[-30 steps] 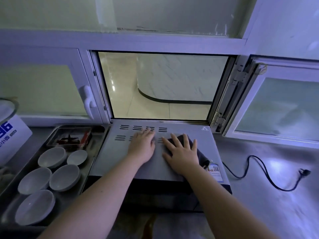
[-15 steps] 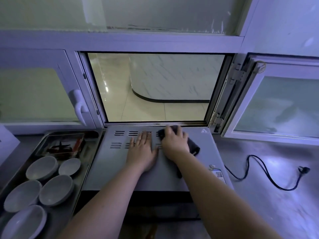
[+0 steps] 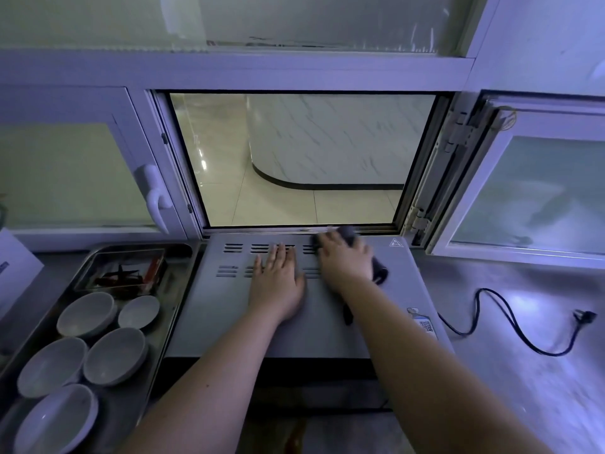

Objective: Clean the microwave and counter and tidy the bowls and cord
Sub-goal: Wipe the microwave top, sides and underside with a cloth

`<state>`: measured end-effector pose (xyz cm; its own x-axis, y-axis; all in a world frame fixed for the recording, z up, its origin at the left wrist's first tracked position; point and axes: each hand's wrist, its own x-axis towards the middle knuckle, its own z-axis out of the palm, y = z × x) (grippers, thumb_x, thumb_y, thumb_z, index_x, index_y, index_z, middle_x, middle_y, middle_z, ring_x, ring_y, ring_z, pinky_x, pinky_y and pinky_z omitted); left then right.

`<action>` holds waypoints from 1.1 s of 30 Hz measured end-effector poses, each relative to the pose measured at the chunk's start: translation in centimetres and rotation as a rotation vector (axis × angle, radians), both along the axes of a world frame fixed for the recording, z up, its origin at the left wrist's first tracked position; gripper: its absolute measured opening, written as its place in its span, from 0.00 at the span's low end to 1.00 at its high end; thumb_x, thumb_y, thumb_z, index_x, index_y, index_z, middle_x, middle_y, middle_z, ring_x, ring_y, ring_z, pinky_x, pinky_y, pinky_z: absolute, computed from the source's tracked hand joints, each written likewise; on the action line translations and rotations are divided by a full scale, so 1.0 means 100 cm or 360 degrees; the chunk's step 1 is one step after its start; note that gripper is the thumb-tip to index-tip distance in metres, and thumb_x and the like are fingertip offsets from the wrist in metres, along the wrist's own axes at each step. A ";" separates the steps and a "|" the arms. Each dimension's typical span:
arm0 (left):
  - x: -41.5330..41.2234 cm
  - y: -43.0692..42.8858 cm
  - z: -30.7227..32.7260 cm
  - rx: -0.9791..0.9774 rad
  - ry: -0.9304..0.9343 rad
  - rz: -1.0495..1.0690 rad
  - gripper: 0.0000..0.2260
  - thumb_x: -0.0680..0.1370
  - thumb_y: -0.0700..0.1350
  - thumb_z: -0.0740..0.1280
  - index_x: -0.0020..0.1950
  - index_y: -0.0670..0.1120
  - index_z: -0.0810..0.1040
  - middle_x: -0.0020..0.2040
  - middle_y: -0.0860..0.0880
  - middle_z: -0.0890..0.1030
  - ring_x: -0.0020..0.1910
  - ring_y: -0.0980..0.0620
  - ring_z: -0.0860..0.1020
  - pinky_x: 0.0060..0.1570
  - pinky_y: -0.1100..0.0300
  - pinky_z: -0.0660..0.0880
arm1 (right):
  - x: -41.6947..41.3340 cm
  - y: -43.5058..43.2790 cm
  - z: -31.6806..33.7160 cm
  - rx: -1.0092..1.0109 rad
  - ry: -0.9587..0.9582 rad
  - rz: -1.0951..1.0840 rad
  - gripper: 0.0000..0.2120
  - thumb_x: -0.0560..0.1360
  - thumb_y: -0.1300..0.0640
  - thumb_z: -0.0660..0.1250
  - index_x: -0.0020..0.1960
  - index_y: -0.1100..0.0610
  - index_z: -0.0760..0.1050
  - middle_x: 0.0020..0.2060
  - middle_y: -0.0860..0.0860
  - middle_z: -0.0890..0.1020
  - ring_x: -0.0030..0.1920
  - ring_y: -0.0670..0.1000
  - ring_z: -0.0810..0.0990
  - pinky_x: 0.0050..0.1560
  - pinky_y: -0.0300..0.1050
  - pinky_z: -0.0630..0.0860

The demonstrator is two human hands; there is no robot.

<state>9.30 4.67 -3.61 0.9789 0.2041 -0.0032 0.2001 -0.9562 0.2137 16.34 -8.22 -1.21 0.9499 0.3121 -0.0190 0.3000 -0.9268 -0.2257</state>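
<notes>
A grey microwave (image 3: 327, 326) stands on the steel counter (image 3: 510, 381) below an open window. My left hand (image 3: 276, 285) lies flat on its top beside the vent slots. My right hand (image 3: 343, 260) presses a dark cloth (image 3: 378, 268) against the far edge of the top, fingers spread over it; most of the cloth is hidden under the hand. Several grey bowls (image 3: 114, 355) sit in a metal tray (image 3: 170, 326) left of the microwave. The black power cord (image 3: 510, 326) lies loose on the counter to the right, its plug (image 3: 582, 314) unplugged.
A small clear dish with dark red bits (image 3: 124, 273) sits at the back of the tray. A white box (image 3: 16, 267) is at the far left. The open window pane (image 3: 530, 191) swings in over the right counter. A window handle (image 3: 154, 194) is on the left frame.
My right hand has slid the cloth from the middle of the microwave top toward the far edge and slightly right. My left hand stays flat in place.
</notes>
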 end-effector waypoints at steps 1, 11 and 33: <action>0.000 0.000 0.001 0.0006 -0.0002 0.0010 0.28 0.82 0.53 0.49 0.79 0.44 0.49 0.80 0.45 0.48 0.78 0.50 0.43 0.76 0.49 0.40 | -0.011 0.006 -0.003 -0.0017 -0.0018 0.0190 0.21 0.81 0.44 0.48 0.75 0.39 0.57 0.76 0.40 0.57 0.73 0.61 0.57 0.69 0.57 0.56; -0.008 -0.002 0.003 -0.0054 -0.0024 0.0227 0.33 0.80 0.56 0.52 0.79 0.41 0.45 0.79 0.41 0.46 0.78 0.46 0.43 0.76 0.49 0.38 | 0.020 -0.036 0.003 -0.0007 0.0121 -0.0402 0.24 0.81 0.45 0.47 0.77 0.40 0.51 0.78 0.40 0.50 0.75 0.66 0.47 0.71 0.64 0.50; -0.011 0.049 -0.004 0.0026 0.0007 0.0005 0.24 0.84 0.52 0.45 0.80 0.52 0.44 0.80 0.52 0.43 0.78 0.51 0.39 0.75 0.49 0.38 | 0.007 -0.052 -0.001 0.0031 -0.0018 -0.0206 0.24 0.80 0.42 0.53 0.75 0.39 0.56 0.76 0.39 0.57 0.73 0.62 0.58 0.70 0.57 0.56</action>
